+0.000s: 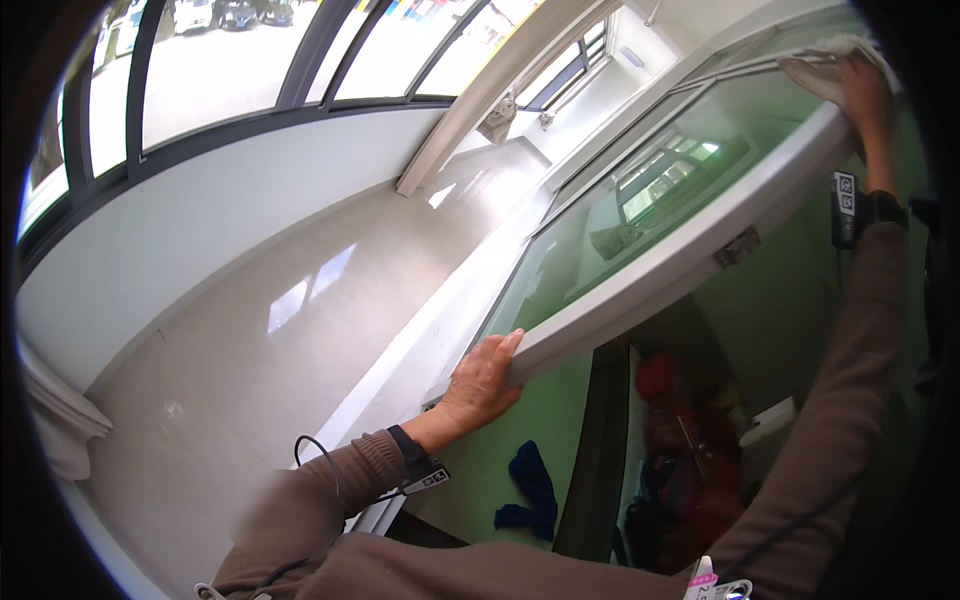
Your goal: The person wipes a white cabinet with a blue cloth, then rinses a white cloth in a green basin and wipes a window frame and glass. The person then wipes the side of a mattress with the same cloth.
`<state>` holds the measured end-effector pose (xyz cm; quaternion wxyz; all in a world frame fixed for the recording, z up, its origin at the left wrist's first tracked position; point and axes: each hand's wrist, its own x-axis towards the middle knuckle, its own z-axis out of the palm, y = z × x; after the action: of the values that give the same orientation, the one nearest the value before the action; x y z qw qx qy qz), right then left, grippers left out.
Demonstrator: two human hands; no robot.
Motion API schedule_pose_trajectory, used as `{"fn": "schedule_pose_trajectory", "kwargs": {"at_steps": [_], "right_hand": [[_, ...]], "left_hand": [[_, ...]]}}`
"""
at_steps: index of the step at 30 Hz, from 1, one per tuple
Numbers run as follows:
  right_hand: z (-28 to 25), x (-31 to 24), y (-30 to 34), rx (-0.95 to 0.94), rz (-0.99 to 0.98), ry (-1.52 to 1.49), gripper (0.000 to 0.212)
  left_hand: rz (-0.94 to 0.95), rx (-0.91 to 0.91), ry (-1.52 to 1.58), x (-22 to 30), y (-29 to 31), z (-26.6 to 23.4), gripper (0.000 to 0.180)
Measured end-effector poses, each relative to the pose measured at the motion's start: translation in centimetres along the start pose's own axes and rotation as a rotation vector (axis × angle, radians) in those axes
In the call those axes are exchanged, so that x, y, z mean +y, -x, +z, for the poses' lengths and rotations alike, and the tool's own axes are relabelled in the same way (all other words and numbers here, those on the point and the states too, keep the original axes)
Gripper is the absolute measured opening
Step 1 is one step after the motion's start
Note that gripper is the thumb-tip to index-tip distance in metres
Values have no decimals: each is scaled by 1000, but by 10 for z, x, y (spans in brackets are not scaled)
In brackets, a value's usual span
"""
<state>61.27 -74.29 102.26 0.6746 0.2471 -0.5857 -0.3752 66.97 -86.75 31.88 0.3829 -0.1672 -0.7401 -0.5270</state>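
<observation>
A glass sliding panel with green-tinted panes (740, 120) and a white frame (640, 290) slants across the view from lower middle to upper right. My left hand (480, 385) is closed around the lower end of that frame, its fingertips on the near edge. Stretched out to the upper right, my right hand (864, 95) presses a white cloth (815, 77) against the frame's far end; part of the cloth is hidden behind the fingers. A small metal latch (738, 248) sits in the frame's edge between my hands.
Left of the panel runs a pale tiled floor (230, 320), bordered by a low white wall (300, 170) under dark-framed windows (290, 90). A pale curtain (55, 420) hangs at the far left. Behind green glass below lie a dark blue garment (530, 490) and red items (670, 420).
</observation>
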Motion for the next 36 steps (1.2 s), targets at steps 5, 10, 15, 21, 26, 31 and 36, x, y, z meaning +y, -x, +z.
{"fn": "schedule_pose_trajectory", "kwargs": {"at_steps": [5,10,15,21,26,31,36], "right_hand": [[-22,-46,42,-180,-352,293,30],[-86,-198,144,-495,10,-133,27],[-128,-336,214,-468,-217,-786,19],[-183,-411,264,-1271,216,-1747,36],[-205,-408,281,-1315,809,-2315,36],[-212,-377,286,-1353,518,-2098,39],[-204,-298,272,-100,98,-1076,43]], "left_hand": [[50,55,-30,-9,2,-3,77],[5,16,-133,-14,6,6,76],[12,1,-160,-15,4,1,76],[133,-415,393,10,2,-76,63],[10,44,616,61,36,-98,43],[-682,216,1319,73,31,-67,39],[-556,134,1575,91,-10,-94,46]]}}
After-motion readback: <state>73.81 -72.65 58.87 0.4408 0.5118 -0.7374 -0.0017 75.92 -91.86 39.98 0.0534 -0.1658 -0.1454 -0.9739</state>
